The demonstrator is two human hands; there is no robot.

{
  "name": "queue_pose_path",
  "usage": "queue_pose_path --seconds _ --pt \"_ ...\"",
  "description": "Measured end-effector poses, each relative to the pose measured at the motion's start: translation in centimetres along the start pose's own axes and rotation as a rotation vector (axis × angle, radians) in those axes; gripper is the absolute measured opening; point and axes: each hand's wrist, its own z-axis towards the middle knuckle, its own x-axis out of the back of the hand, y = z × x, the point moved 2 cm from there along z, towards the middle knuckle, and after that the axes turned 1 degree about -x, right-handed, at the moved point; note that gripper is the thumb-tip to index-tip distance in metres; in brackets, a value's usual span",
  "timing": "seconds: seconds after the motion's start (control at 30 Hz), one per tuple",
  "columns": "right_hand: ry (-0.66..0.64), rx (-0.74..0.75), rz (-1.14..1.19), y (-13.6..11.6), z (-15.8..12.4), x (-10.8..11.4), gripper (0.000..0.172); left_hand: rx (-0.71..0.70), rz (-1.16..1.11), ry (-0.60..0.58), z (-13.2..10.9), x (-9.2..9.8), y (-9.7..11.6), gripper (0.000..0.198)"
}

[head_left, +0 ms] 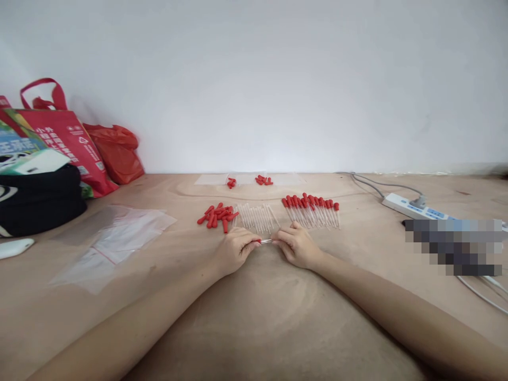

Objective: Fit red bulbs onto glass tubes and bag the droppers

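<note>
The left hand (237,248) pinches a red bulb (259,241), the right hand (297,247) a clear tube (266,241) (they meet end to end); beyond the grip, loose bulbs (215,221) lie leftward, red-capped tubes (311,202) rightward.

Bulbs (215,220) left, tubes (254,218) middle, droppers (311,203) right

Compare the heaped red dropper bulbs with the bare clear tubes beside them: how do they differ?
Colour: the dropper bulbs are opaque red; the clear tubes are see-through. Shape: the bulbs are short and plump, the tubes long and slim. Arrangement: the bulbs lie jumbled, the tubes roughly side by side. Both lie on the wooden table.
</note>
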Motion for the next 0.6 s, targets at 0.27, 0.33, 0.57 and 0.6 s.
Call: queue_pose_path --seconds 0.27,0.33,0.57,0.6 --pt "0.027 0.022 -0.077 -0.9 0.2 0.0 0.02 -0.016 0.029 -0.025 -0.2 -0.1 0.1 0.021" --pt "0.02 0.021 -0.043 -1.0 0.2 -0.1 0.021 -0.037 0.019 -0.032 -0.3 -0.1 0.2 0.021" --pt "0.003 -0.007 0.114 -1.2 0.4 -0.4 0.022 -0.084 0.009 -0.029 -0.2 -0.1 0.7 0.02" --pt "-0.005 -0.013 0.131 -1.2 0.4 -0.4 0.022 -0.087 0.009 -0.029 -0.2 -0.1 0.7 0.02"
